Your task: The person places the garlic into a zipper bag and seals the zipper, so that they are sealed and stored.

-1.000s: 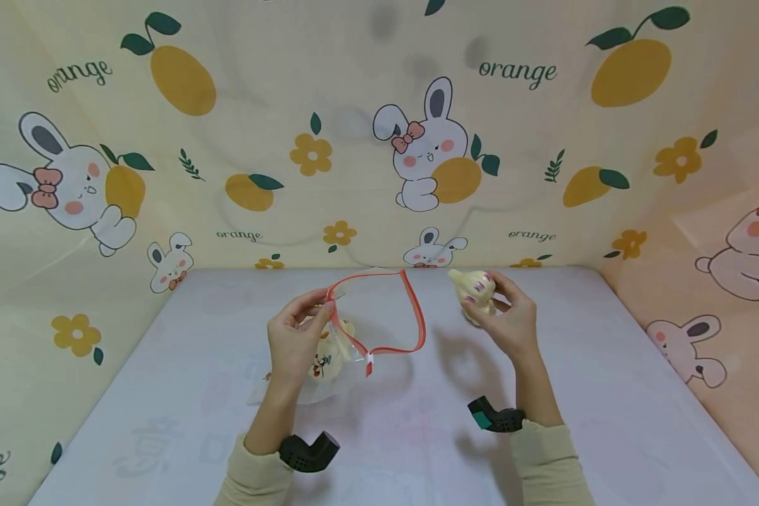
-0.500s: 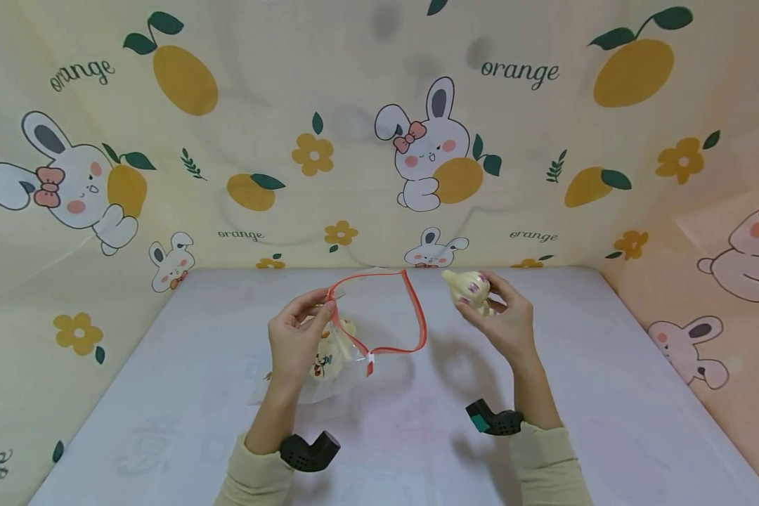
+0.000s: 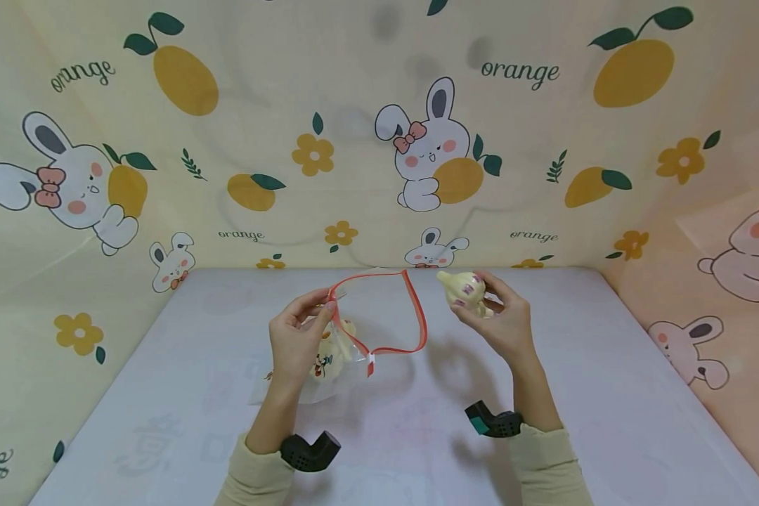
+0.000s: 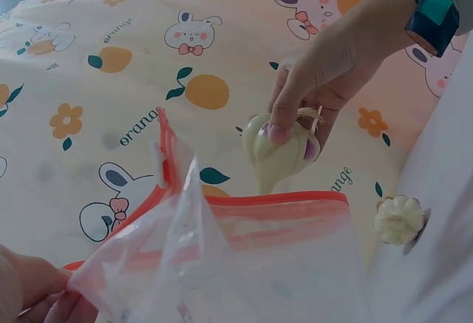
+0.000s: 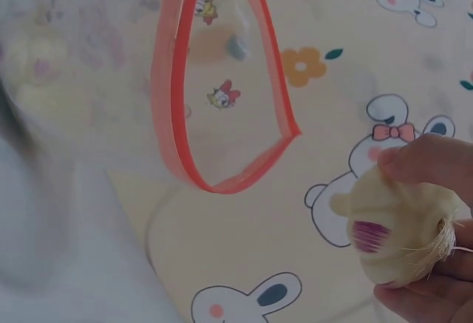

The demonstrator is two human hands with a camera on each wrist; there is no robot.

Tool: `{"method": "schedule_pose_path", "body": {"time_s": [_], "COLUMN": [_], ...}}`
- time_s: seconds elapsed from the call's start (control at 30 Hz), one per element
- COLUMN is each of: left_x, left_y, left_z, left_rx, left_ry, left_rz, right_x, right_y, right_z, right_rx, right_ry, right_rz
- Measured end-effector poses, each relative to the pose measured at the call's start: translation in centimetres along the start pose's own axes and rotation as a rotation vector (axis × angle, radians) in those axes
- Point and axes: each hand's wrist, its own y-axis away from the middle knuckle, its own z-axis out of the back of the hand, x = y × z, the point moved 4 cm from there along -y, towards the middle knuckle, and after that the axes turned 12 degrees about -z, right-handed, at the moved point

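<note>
Your left hand (image 3: 294,344) pinches the bag (image 4: 295,264), garlic (image 5: 37,64) inside; outside, your right hand (image 3: 507,322) grips one bulb (image 3: 464,287); a loose bulb (image 4: 399,219) waits.

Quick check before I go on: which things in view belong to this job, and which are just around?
Part of the job:
left hand, pinching the bag
right hand, holding a garlic bulb near the bag's open mouth
probably the loose bulb, on the table

Just around:
table
bunny cloth
wrist cameras
</note>
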Motion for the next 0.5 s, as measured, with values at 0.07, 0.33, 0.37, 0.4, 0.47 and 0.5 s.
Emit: {"method": "schedule_pose_path", "body": {"time_s": [0.07,0.33,0.37,0.4,0.47,0.5], "left_x": [-0.01,-0.22,-0.24,-0.25,-0.23,-0.22], "left_y": [0.00,0.04,0.05,0.06,0.06,0.06], "left_z": [0.00,0.02,0.02,0.02,0.04,0.04], "left_rx": [-0.002,-0.008,-0.008,-0.007,-0.006,-0.006], "left_ry": [0.002,0.004,0.002,0.000,-0.005,-0.006], "left_rz": [0.001,-0.004,-0.003,-0.002,0.001,0.001], "right_x": [0.04,0.32,0.36,0.40,0.49,0.53], "right_y": [0.01,0.18,0.21,0.25,0.33,0.37], "right_z": [-0.06,-0.14,-0.14,-0.15,-0.19,-0.22], "right_rx": [0.008,0.020,0.020,0.022,0.027,0.031], "right_ry": [0.007,0.019,0.020,0.021,0.021,0.021], "right_rz": [-0.001,0.027,0.030,0.033,0.036,0.037]}}
